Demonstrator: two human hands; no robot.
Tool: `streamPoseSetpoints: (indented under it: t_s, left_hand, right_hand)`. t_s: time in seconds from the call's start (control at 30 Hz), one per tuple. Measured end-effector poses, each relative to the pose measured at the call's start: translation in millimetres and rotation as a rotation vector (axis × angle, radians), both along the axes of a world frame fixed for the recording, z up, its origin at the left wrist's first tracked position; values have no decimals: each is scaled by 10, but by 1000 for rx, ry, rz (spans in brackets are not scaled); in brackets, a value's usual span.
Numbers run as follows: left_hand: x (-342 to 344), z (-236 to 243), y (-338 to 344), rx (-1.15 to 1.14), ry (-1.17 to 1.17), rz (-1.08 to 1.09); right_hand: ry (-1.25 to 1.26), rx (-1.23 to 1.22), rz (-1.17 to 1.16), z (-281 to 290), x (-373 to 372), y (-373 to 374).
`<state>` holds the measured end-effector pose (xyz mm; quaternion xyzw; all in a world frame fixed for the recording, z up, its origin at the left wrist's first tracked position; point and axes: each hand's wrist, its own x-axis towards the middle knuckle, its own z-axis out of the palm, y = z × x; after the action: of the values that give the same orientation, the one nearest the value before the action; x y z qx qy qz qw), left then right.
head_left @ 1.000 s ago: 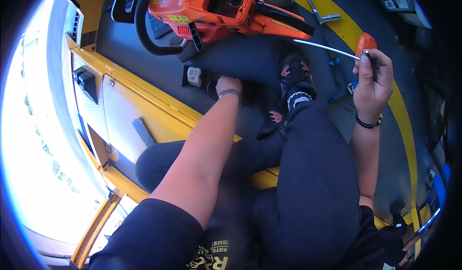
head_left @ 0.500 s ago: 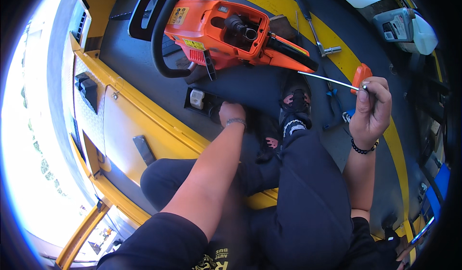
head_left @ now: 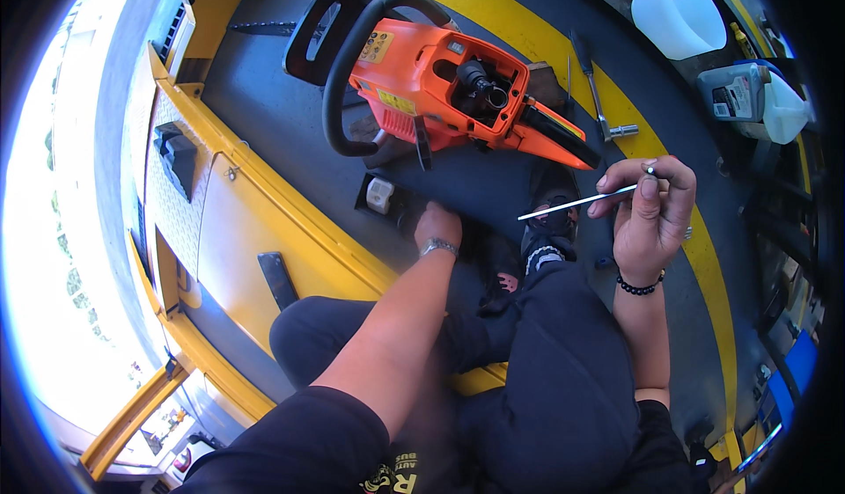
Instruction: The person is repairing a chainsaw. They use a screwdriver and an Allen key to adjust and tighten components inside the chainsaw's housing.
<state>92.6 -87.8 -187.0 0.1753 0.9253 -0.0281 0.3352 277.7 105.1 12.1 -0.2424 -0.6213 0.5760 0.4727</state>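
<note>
My right hand [head_left: 650,221] is raised at the right with its fingers pinched on a thin metal rod [head_left: 563,206]. The rod points left over my shoe, and its handle end is hidden by the hand. A small bright piece [head_left: 650,171] shows at the fingertips. Low in the middle, my left hand [head_left: 437,228] reaches down beside a black tray-like part [head_left: 363,193] with a white block [head_left: 379,195] in it. The fingers of that hand are hidden. Beyond both hands, an orange chainsaw [head_left: 422,80] lies with its top open and its inner parts exposed.
Behind the chainsaw's rear handle lies a ratchet with a socket [head_left: 598,98] on the dark floor, near a yellow stripe [head_left: 493,19]. A white bucket [head_left: 673,19] and a grey jug [head_left: 732,94] stand at the far right. A yellow metal frame [head_left: 290,221] runs along the left.
My right hand has turned and come left and lower with the rod. The orange piece seen by that hand no longer shows. The left hand stays by the black part; the whole view has shifted.
</note>
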Motion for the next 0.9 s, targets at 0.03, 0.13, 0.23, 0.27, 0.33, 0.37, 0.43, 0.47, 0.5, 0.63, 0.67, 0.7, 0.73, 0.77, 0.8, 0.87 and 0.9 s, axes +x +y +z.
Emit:
streamPoseSetpoints:
  t_s: [0.03, 0.13, 0.23, 0.27, 0.33, 0.37, 0.43, 0.47, 0.5, 0.63, 0.67, 0.7, 0.73, 0.77, 0.8, 0.87, 0.9]
  left_hand:
    - [6, 28, 13, -7, -12, -6]
    - [-5, 63, 15, -29, -49, -34]
    - [-67, 120, 26, -85, -91, -81]
    - [-85, 173, 26, -115, -108, -99]
    - [-164, 371, 101, -204, -248, -177]
    - [-236, 483, 147, -243, -308, -212]
    - [-341, 578, 128, -201, -354, -336]
    - [-394, 636, 127, -180, -376, -399]
    - [-442, 692, 128, -137, -401, -430]
    - [-480, 1479, 495, 162, -717, -403]
    - [-525, 1676, 508, 264, -828, -334]
    - [-572, 1812, 536, 366, -891, -309]
    - [-608, 1896, 557, 469, -966, -287]
    - [-632, 1913, 555, 571, -1044, -262]
    - [-637, 1872, 533, 693, -1090, -199]
    - [-735, 2046, 587, 754, -902, -420]
    - [-754, 2070, 601, 753, -897, -416]
  right_hand:
    - [59, -57, -79, -45, -105, -36]
    - [71, -191, -48, -41, -160, -24]
    - [50, -63, -78, -117, -213, 71]
    - [52, -23, -82, -146, -222, 83]
    - [50, -90, -101, -197, -232, 68]
    - [58, -118, -107, -202, -268, 72]
    - [101, -255, -102, -207, -331, 39]
    - [122, -323, -99, -214, -369, 26]
    - [124, -340, -102, -226, -417, 32]
    - [127, -369, -119, -224, -473, 111]
    - [145, -376, -106, -195, -533, 109]
    - [121, -348, -115, -168, -584, 130]
    - [101, -315, -114, -135, -616, 143]
    - [79, -281, -115, -98, -643, 156]
    - [54, -248, -116, -67, -666, 171]
    - [34, -209, -101, 9, -745, 156]
    - [24, -200, -98, 34, -763, 131]
